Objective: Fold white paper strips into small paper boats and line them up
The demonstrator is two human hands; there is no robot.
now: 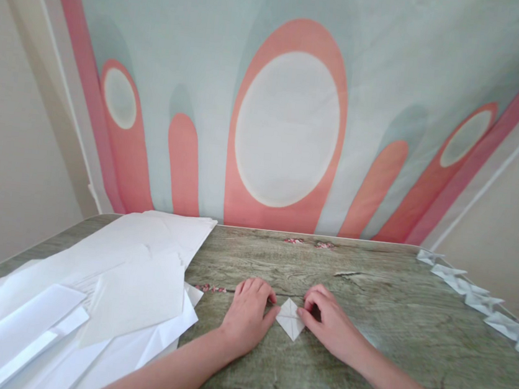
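Observation:
A small piece of white paper (290, 324), folded into a diamond with visible crease lines, lies between my two hands on the wood-patterned table. My left hand (249, 316) rests at its left corner, fingers curled and the thumb tip against the paper's edge. On the other side, my right hand (326, 319) pinches the right corner between thumb and bent fingers. The undersides of the fingers are hidden on both hands.
A spread pile of white paper sheets (139, 299), some folded, covers the table's left side. Several small folded paper pieces (482, 300) stand in a row along the right edge. The table (399, 285) meets a pink and grey-green patterned backdrop (221, 78).

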